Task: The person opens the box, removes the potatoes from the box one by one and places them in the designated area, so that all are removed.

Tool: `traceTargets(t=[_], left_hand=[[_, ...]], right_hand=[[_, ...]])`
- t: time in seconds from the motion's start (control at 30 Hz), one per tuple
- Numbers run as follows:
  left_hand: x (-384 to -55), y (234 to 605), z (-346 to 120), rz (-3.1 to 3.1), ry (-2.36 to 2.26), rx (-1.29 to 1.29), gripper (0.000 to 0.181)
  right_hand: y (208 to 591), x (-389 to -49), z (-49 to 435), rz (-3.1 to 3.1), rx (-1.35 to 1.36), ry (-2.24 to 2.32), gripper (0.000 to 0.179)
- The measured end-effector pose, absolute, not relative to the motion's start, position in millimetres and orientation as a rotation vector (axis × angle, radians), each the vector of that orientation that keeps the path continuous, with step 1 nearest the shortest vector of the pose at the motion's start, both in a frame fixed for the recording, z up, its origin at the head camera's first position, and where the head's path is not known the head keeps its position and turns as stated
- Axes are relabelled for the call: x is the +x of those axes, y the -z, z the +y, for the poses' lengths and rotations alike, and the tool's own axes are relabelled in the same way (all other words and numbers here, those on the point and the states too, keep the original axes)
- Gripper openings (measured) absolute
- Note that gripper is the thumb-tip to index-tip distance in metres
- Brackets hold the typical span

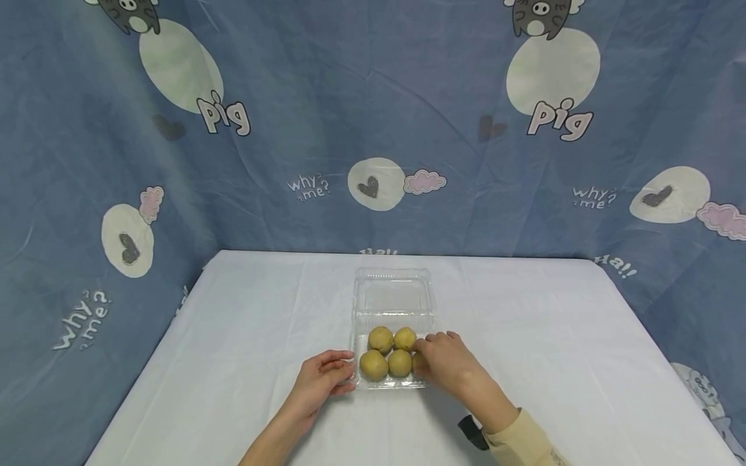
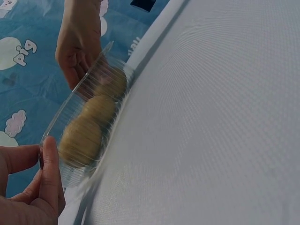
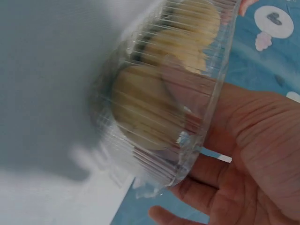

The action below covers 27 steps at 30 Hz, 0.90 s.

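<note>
A clear plastic clamshell box (image 1: 392, 384) lies on the table with its lid (image 1: 395, 294) folded back, away from me. Inside are several round yellow-green fruits (image 1: 373, 366), set in two rows. My left hand (image 1: 324, 382) pinches the box's left edge between thumb and fingers, as the left wrist view also shows. At the right end, my right hand (image 1: 449, 362) reaches over the wall and holds the front right fruit (image 3: 140, 105), covering part of it from above. Its thumb shows through the ribbed plastic against that fruit, with other fingers outside the box end.
A white cloth covers the table (image 1: 250, 310) around the box. Behind and at both sides hangs a blue printed curtain (image 1: 466, 207). A dark strap piece (image 1: 473, 432) sits by the right sleeve (image 1: 521, 443).
</note>
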<state>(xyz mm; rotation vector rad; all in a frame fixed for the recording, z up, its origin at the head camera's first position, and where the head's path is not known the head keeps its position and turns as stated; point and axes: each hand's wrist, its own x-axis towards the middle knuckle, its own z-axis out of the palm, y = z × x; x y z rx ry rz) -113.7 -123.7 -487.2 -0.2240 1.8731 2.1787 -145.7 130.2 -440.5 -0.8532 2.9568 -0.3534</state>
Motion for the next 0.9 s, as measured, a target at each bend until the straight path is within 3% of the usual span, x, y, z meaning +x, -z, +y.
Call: traceTargets(t=[0.23, 0.57, 0.9], left_hand=[[-113.1, 489.0, -125.0, 1.867, -2.178, -0.216, 0.039], [-114.1, 487.8, -124.8, 1.862, -2.187, -0.221, 0.038], [-113.7, 490.1, -125.4, 1.853, -2.177, -0.225, 0.039]], right_hand=[[444.5, -148.9, 134.2, 2.967, -0.987, 0.378, 0.037], [446.0, -151.5, 139.6, 2.817, -0.901, 0.632, 0.039], [447.2, -154.2, 142.5, 2.781, -1.029, 0.745, 0.036]])
